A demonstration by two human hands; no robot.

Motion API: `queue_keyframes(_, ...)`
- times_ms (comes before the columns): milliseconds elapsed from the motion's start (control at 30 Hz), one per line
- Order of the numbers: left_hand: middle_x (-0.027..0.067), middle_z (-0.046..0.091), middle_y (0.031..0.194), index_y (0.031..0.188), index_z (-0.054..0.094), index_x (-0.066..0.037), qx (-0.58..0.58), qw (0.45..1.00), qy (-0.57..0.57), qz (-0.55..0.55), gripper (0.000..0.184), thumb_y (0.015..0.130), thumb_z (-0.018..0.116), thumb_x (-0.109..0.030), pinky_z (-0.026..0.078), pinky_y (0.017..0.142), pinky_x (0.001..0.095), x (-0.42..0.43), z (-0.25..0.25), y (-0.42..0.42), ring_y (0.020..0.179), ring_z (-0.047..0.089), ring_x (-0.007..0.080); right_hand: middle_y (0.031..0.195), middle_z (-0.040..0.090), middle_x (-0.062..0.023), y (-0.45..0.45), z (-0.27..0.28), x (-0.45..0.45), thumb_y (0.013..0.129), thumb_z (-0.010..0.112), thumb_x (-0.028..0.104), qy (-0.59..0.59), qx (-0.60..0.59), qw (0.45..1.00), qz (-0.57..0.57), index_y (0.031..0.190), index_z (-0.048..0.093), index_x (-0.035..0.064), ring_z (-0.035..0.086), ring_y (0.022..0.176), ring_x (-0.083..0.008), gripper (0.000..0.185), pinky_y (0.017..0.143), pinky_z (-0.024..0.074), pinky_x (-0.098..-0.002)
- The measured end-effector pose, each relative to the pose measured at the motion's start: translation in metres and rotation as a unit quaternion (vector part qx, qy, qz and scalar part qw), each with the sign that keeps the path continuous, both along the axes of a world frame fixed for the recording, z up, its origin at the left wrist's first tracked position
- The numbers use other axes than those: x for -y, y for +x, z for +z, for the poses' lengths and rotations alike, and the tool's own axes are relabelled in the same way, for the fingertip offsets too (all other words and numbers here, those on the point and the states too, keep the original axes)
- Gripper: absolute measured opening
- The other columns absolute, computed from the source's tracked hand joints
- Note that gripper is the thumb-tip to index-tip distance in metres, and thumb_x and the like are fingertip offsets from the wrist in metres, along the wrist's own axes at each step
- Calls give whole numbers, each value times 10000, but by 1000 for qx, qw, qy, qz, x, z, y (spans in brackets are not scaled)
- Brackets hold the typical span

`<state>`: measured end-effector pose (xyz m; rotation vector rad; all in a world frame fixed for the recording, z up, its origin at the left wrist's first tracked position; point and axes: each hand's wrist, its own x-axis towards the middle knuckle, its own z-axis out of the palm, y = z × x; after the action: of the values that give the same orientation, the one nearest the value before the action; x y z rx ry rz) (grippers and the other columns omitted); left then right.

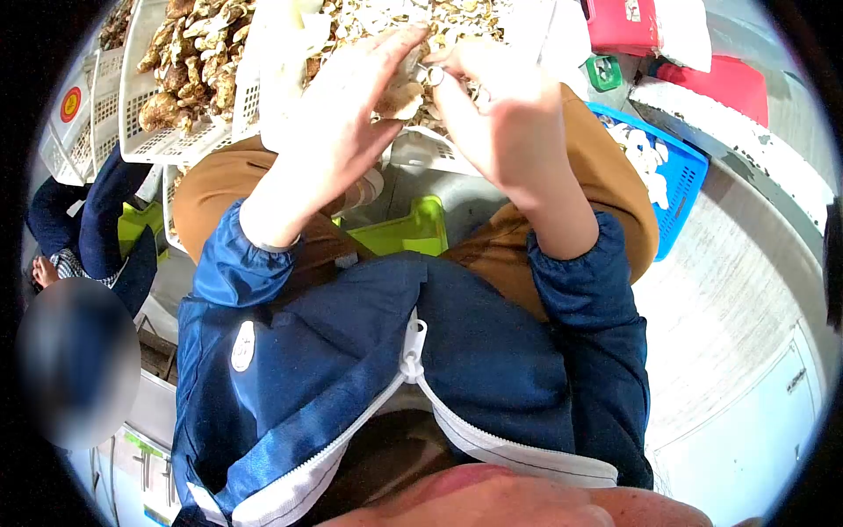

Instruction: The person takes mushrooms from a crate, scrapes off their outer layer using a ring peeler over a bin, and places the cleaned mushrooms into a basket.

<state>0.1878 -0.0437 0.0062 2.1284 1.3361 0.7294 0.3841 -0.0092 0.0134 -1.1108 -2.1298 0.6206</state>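
My left hand (351, 101) is curled around a pale brown piece (401, 101) that looks like a mushroom, held above a crate heaped with cream and brown pieces (461, 22). Close beside it, my right hand (500, 101) has its fingers bent in a pinch. A small shiny ring-shaped metal part (435, 75) shows at those fingers; the rest of it is hidden. Both hands are close together over the near edge of the crate, and strong glare washes out parts of them.
At left stands a white crate (132, 132) of brown mushroom-like clumps. A blue basket (683, 198) with white pieces sits by my right knee. A lime-green plastic item (428, 220) is between my legs. Another person (105, 211) sits at far left. Red containers (623, 26) stand upper right.
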Motion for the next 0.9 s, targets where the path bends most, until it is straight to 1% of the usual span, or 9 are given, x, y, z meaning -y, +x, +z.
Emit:
queue_keyframes(100, 182, 561, 1381, 1483, 456, -70, 47, 999, 11, -5, 873, 672, 753, 59, 446, 1087, 412, -3, -2, -1, 1277, 542, 355, 786, 682, -90, 10, -10, -13, 817, 705, 37, 71, 15, 997, -4, 902, 681, 14, 667, 651, -247, 91, 590, 535, -311)
queue_keyframes(233, 174, 569, 1412, 1462, 485, -48, 58, 998, -23, 15, 728, 779, 735, -3, 433, 1112, 385, 0, 2, -2, 1298, 566, 301, 775, 691, -86, 25, 14, -23, 838, 711, 50, -19, -3, 994, -108, 946, 704, 10, 636, 644, -148, 116, 577, 500, -261)
queue_keyframes(333, 165, 575, 1421, 1450, 497, -37, 117, 992, -29, 24, 680, 816, 745, -36, 423, 1127, 363, -1, 0, -4, 1311, 567, 290, 759, 603, -157, 42, 8, -45, 793, 640, -54, 109, -50, 983, -139, 833, 649, -62, 620, 739, -288, 41, 649, 507, -350)
queue_keyframes(400, 165, 570, 1426, 1452, 493, -34, 152, 987, -40, 24, 705, 796, 751, -20, 420, 1133, 365, -2, 1, -5, 1328, 553, 296, 765, 683, -88, 56, 14, -43, 837, 733, 56, -45, -38, 968, -244, 952, 712, 13, 638, 666, -124, 125, 603, 499, -256)
queue_keyframes(467, 168, 547, 1445, 1475, 456, -28, 124, 992, 16, 21, 791, 746, 755, 30, 410, 1145, 372, -6, -4, -6, 1361, 519, 304, 821, 689, -90, 60, 7, -46, 827, 752, 48, -98, -66, 975, -186, 935, 707, 17, 654, 709, -149, 120, 638, 510, -258)
queue_keyframes(633, 153, 546, 1449, 1508, 415, -34, 56, 998, 14, 28, 919, 667, 776, 47, 398, 1134, 402, -5, -9, -6, 1337, 518, 325, 828, 652, -118, 28, 20, -28, 818, 676, -20, 99, 85, 989, 68, 871, 673, -24, 645, 743, -228, 53, 660, 512, -297)
queue_keyframes(667, 141, 554, 1446, 1512, 415, -36, 49, 998, 26, 23, 940, 650, 782, 39, 396, 1124, 414, -6, -10, -5, 1319, 526, 328, 916, 702, -106, 20, 14, -19, 815, 760, 44, -19, 17, 999, 29, 904, 689, 8, 679, 776, -205, 119, 684, 532, -280)
queue_keyframes(733, 155, 557, 1427, 1513, 413, -50, 13, 999, 21, 26, 944, 650, 781, 53, 407, 1109, 412, -1, -9, -1, 1300, 536, 342, 836, 626, -87, 9, 4, -18, 790, 672, 58, 33, -71, 994, 81, 810, 620, 41, 643, 776, -295, 58, 664, 533, -390)
queue_keyframes(900, 176, 579, 1347, 1502, 431, -87, 30, 999, 30, 2, 919, 654, 724, 114, 476, 1031, 414, -4, -13, 3, 1216, 573, 365, 807, 603, -99, 0, 0, -2, 799, 664, 108, 44, -7, 998, 51, 791, 592, 43, 635, 764, -308, 98, 706, 518, -419)
